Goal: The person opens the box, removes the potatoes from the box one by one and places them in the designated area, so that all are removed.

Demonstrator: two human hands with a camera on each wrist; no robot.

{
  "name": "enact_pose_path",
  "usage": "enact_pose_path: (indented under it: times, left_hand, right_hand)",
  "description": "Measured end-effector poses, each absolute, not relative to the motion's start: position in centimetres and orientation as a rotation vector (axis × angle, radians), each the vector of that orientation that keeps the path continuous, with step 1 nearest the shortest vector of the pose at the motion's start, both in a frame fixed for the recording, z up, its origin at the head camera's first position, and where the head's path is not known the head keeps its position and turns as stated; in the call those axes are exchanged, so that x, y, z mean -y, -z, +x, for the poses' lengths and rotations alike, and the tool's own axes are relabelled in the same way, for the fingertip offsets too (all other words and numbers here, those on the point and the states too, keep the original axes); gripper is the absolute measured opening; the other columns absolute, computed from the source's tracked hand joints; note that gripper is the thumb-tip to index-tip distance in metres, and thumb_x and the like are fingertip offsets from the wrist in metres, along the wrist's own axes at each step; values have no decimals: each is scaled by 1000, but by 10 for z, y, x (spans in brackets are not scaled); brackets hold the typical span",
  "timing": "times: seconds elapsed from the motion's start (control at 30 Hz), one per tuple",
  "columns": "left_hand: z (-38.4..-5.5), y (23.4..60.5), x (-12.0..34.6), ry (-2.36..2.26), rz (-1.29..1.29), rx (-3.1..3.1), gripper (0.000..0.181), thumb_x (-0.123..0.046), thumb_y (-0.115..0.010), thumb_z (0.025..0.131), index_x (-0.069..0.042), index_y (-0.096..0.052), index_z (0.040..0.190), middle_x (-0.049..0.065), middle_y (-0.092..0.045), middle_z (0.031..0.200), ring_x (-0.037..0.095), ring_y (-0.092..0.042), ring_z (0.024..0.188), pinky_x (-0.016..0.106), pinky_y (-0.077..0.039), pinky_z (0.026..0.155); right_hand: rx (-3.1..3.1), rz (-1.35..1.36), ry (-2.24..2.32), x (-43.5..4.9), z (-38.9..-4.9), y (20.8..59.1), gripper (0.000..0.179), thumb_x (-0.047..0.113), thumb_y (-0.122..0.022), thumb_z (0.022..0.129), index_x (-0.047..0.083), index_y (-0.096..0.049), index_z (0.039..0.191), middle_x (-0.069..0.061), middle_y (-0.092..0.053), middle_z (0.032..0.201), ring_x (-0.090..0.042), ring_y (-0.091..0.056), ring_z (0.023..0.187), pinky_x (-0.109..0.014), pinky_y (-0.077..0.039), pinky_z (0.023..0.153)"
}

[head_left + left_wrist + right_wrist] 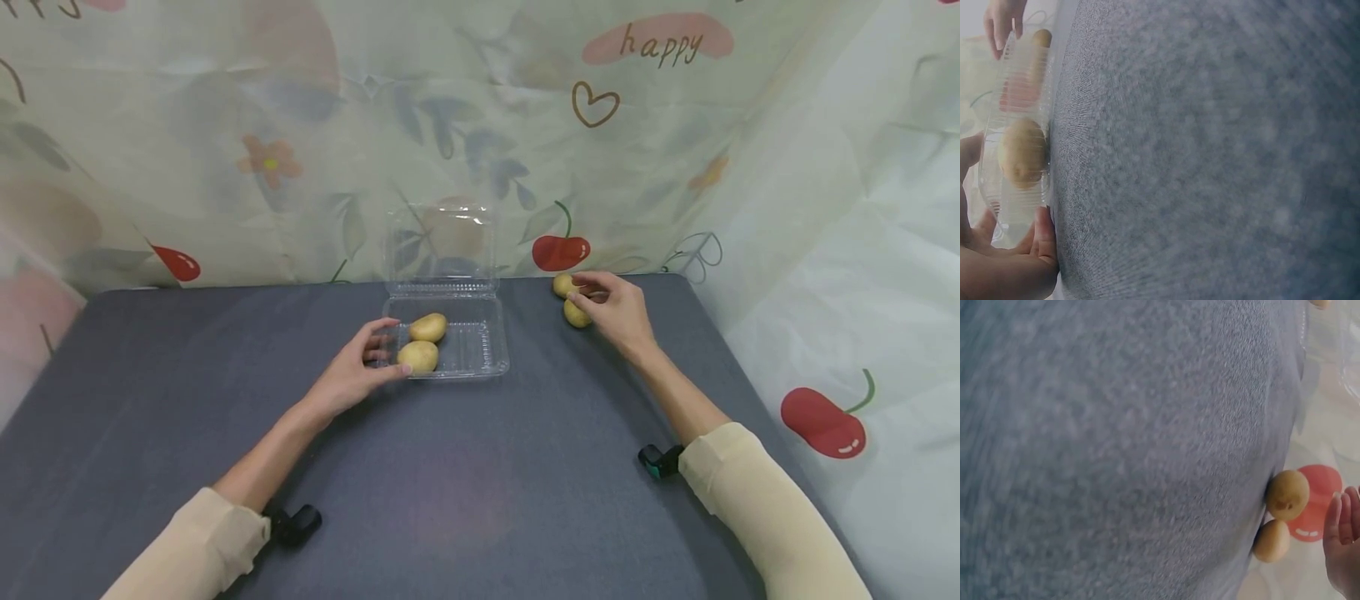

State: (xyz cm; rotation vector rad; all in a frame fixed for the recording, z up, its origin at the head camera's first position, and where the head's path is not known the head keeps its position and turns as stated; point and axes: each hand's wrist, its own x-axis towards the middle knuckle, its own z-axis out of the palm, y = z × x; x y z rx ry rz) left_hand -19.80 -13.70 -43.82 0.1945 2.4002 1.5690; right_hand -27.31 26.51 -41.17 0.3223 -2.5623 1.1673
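Observation:
A clear plastic clamshell box (pixel 480 350) stands on the table with its lid (pixel 442 246) raised at the back. Inside its left half lie two potatoes, a rear one (pixel 429 327) and a front one (pixel 418 357). My left hand (pixel 352 371) holds the box's left end, thumb at the front corner and fingers along the side. To the right, two more potatoes, a far one (pixel 564 286) and a nearer one (pixel 1287 495), rest close together. My right hand (pixel 617 312) hovers right over this pair, fingers loosely bent with nothing in them.
The dark grey cloth-covered table (pixel 450 483) ends at the back against a printed curtain (pixel 322 150) with hearts, flowers and cherries. A white curtain (pixel 847 250) hangs along the right side. Each wrist wears a small black camera, such as the right one (pixel 658 461).

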Motion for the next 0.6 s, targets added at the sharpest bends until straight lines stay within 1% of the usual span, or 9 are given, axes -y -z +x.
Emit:
enact_pose_path:
  times: [0.23, 0.4, 0.5, 0.6]
  left_hand:
    - [-197, 438, 136, -1554, 180, -2402, 79, -34, -76, 89, -24, -32, 154, 18, -36, 153, 35, -45, 129, 52, -44, 93]
    - [-197, 437, 135, -1553, 177, -2402, 80, -34, -76, 89, -23, -31, 154, 19, -36, 152, 35, -45, 129, 52, -44, 93]
    - [-197, 438, 136, -1552, 174, -2402, 80, -34, -76, 89, -23, -32, 154, 18, -36, 152, 35, -45, 129, 52, -44, 93]
    - [-197, 438, 136, -1554, 173, -2402, 79, -34, -76, 89, -24, -32, 154, 18, -36, 152, 35, -45, 130, 52, -44, 94]
  right_hand:
    - [2547, 375, -1250, -253, -269, 411, 34, 17, -77, 89, 6, -71, 120, -8, -71, 112, -20, -67, 96, -20, -52, 79]
    - [2538, 447, -1268, -241, -267, 410, 33, 15, -78, 88, 11, -72, 120, -8, -69, 111, -18, -68, 94, -22, -53, 75]
    - [2531, 498, -1276, -234, -268, 409, 33, 13, -78, 87, 12, -72, 120, -8, -70, 112, -17, -69, 94, -26, -55, 76]
    - [2521, 544, -1310, -227, -268, 408, 34, 9, -79, 87, 8, -71, 120, -12, -70, 114, -19, -69, 95, -32, -56, 79]
